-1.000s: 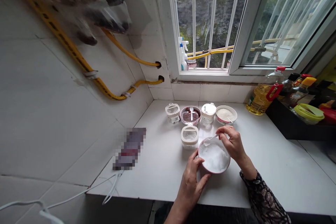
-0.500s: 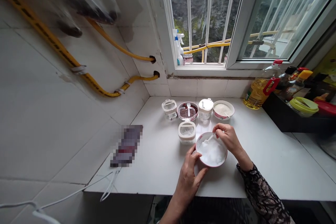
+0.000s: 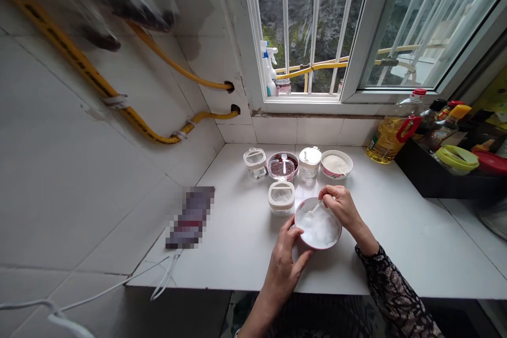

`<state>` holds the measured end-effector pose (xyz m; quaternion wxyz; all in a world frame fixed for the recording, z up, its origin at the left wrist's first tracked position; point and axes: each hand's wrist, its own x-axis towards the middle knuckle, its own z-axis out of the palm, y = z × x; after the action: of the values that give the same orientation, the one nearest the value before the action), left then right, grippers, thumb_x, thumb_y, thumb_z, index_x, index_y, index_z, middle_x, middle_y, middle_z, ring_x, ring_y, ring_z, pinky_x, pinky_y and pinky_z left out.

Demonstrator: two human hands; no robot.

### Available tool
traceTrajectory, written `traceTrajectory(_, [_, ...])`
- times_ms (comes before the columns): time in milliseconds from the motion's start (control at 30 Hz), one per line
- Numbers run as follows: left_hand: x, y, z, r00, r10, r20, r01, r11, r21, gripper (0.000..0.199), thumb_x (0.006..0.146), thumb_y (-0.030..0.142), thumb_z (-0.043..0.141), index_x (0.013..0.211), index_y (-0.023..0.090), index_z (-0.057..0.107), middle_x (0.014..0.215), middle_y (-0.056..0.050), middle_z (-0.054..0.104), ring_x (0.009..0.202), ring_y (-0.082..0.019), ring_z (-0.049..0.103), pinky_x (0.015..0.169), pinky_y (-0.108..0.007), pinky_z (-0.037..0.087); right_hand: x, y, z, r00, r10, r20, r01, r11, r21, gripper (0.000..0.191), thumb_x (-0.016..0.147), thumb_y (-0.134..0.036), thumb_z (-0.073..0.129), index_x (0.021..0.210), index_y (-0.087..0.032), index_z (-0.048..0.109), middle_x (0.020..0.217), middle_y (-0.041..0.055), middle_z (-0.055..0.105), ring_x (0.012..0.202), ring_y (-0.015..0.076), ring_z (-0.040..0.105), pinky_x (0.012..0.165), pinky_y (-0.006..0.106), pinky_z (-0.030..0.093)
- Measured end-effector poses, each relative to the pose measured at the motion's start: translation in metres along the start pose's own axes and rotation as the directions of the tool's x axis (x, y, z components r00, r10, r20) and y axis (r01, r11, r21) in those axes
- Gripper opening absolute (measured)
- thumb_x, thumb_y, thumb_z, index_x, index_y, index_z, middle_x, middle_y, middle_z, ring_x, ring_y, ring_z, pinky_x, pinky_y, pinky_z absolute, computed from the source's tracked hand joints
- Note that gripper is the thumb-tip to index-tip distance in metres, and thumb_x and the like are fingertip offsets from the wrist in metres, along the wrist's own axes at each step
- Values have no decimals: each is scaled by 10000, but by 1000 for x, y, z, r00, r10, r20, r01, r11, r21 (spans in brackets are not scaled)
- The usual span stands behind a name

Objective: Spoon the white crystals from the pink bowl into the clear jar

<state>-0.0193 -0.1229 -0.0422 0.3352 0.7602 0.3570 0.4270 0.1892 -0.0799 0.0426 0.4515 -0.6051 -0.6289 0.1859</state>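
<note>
A bowl with a pink-red rim holds a white, grainy substance that could be salt or sugar. My left hand grips the bowl's left side, thumb near the front and fingers along the rim. In my right hand a small white spoon is pinched by its handle, its head down at the white grains. Just behind the bowl to the left stands a clear jar with its lid up. Two more jars, a left one and a right one, stand farther back.
Between the back jars is a bowl of dark red contents; right of them sits a bowl of pale grains. An oil bottle and a black condiment box stand right. A pixelated object and white cable lie left.
The spoon head has shifted very slightly within the bowl. Both hands keep their hold; the whole view has moved a little.
</note>
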Motion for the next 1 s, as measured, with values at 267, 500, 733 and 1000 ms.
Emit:
traceTrajectory(267, [0, -1, 1, 1000, 10, -5, -10, 1000, -10, 346, 879, 118, 617, 1182, 246, 509, 1471, -155, 473, 1360, -292, 547, 1067, -460, 524, 4, -7, 4, 992, 111, -53, -89, 946, 313, 169, 795, -249, 525, 758, -190, 678, 626, 12, 660, 601, 176, 612, 635, 307, 491])
traceTrajectory(500, [0, -3, 2, 1000, 3, -11, -3, 999, -33, 349, 885, 141, 626, 1198, 243, 510, 1488, -155, 456, 1340, -291, 566, 1033, -445, 553, -1, -25, 26, 902, -431, -30, 428, 900, -80, 233, 956, -157, 477, 928, -232, 696, 831, 44, 767, 776, 208, 645, 882, 419, 441])
traceTrajectory(733, [1, -1, 1, 1000, 10, -11, -10, 1000, 4, 363, 864, 113, 644, 1176, 247, 516, 1475, -149, 478, 1363, -297, 542, 1078, -467, 515, -2, -14, 0, 939, -303, -163, 291, 952, -94, 197, 898, -185, 496, 845, -239, 677, 708, 20, 701, 745, 219, 630, 834, 387, 457])
traceTrajectory(1000, [-1, -2, 1, 1000, -13, 13, 13, 999, -36, 392, 872, 104, 632, 1213, 250, 506, 1515, -156, 431, 1335, -287, 576, 1048, -449, 547, -5, -1, 12, 949, -291, 125, 311, 932, -186, 214, 780, -108, 488, 677, -221, 637, 611, -19, 660, 602, 155, 545, 904, 383, 405])
